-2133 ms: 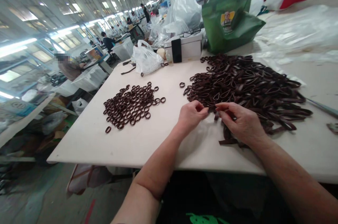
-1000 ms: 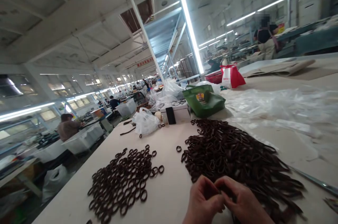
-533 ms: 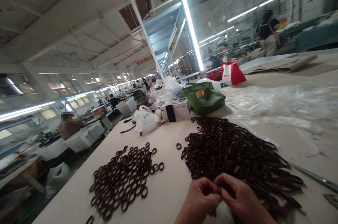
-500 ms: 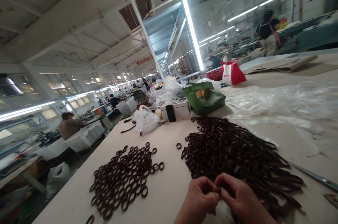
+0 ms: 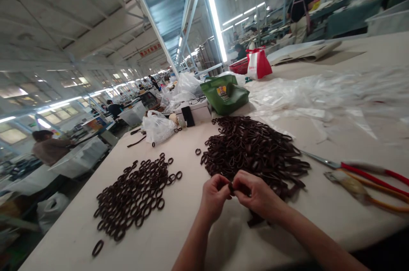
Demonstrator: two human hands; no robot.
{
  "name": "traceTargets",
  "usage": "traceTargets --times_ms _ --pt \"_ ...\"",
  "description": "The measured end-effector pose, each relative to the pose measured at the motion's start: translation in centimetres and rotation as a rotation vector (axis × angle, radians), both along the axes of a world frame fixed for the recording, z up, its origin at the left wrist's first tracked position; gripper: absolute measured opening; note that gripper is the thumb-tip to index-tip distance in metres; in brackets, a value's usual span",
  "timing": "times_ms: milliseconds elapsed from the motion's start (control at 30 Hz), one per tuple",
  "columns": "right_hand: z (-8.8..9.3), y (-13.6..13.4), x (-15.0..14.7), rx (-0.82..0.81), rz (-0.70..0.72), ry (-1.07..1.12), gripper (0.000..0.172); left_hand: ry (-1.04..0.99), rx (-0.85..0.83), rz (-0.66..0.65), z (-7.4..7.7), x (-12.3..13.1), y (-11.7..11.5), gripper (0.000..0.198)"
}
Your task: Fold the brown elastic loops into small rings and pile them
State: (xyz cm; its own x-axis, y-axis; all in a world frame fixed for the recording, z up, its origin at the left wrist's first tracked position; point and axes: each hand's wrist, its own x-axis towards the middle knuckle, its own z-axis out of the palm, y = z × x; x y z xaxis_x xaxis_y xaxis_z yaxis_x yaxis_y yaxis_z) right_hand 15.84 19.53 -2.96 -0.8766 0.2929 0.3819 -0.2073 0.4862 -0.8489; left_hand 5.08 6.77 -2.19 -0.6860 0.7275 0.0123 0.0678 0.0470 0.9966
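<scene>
My left hand (image 5: 216,196) and my right hand (image 5: 252,190) meet over the table, fingertips pinched together on a small dark brown strap loop (image 5: 231,188). Most of that loop is hidden by the fingers. Just beyond and to the right of them spreads a big heap of dark brown loops (image 5: 252,147), many of them long and flattened. Off to the left lies a looser group of small round brown loops (image 5: 137,194), mostly resting on their edges. One single ring (image 5: 198,151) sits between the two groups.
Long-nosed pliers (image 5: 338,165) with red handles and an orange-handled tool (image 5: 351,185) lie at the right. Behind the heap stand a green bag (image 5: 228,96), a dark phone (image 5: 188,116) and a white plastic bag (image 5: 158,128). Clear plastic film (image 5: 319,96) covers the back right. People work farther off.
The camera view has tipped down and turned right, so the forearms and the tools show more fully. Both hands still pinch together at the small brown loop.
</scene>
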Motion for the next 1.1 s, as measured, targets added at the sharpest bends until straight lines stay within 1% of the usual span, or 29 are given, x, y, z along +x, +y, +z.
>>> traceTargets --times_ms 100,167,300,367,467,567,667,733,767,833,867,933,1000,1067,1100 --pt "-0.2 -0.4 0.0 0.018 -0.072 -0.016 0.005 0.067 -0.026 -0.024 0.0 0.5 0.0 0.018" --pt "-0.3 -0.6 -0.1 0.019 -0.121 -0.025 0.003 0.054 -0.027 -0.030 -0.2 0.8 0.1 0.017" --pt "-0.6 -0.8 -0.3 0.017 -0.242 -0.040 0.005 0.052 -0.038 0.011 -0.4 1.5 0.5 0.019" --pt "-0.7 -0.7 -0.4 0.018 -0.289 -0.051 0.005 0.079 -0.029 0.024 -0.3 1.6 0.5 0.019" --pt "-1.0 -0.6 -0.5 0.018 -0.334 -0.064 0.005 0.076 0.009 -0.003 -0.2 1.7 0.4 0.021" --pt "-1.2 -0.4 -0.5 0.009 -0.341 -0.061 0.005 0.043 0.025 -0.027 -0.3 1.7 0.5 0.026" --pt "-1.2 -0.6 -0.5 -0.004 -0.298 -0.044 0.004 0.034 0.003 -0.005 -0.6 1.6 0.7 0.024" --pt "-1.1 -0.9 -0.5 -0.007 -0.251 -0.028 0.006 0.067 -0.007 0.013 -0.8 0.9 0.7 0.021" --pt "-1.0 -1.0 -0.4 -0.008 -0.231 -0.020 0.007 0.115 -0.028 0.038 -0.8 0.3 0.5 0.020" --pt "-0.9 -1.0 -0.4 -0.009 -0.222 -0.007 0.011 0.252 -0.103 0.149 -0.6 -1.7 -0.5 0.019" --pt "-0.9 -0.8 -0.3 -0.011 -0.231 -0.001 0.013 0.322 -0.152 0.234 -0.3 -3.0 -1.3 0.020" --pt "-1.0 -0.4 -0.3 -0.021 -0.263 0.006 0.016 0.417 -0.237 0.445 0.5 -6.1 -3.5 0.022" --pt "-1.1 0.2 -0.2 -0.042 -0.293 0.008 0.019 0.471 -0.294 0.674 1.5 -9.0 -6.0 0.025" --pt "-1.2 0.7 -0.3 -0.067 -0.313 0.009 0.020 0.541 -0.355 0.866 2.3 -10.9 -8.1 0.027" --pt "-1.2 0.9 -0.3 -0.076 -0.320 0.010 0.021 0.574 -0.385 0.914 2.5 -11.3 -8.7 0.025"
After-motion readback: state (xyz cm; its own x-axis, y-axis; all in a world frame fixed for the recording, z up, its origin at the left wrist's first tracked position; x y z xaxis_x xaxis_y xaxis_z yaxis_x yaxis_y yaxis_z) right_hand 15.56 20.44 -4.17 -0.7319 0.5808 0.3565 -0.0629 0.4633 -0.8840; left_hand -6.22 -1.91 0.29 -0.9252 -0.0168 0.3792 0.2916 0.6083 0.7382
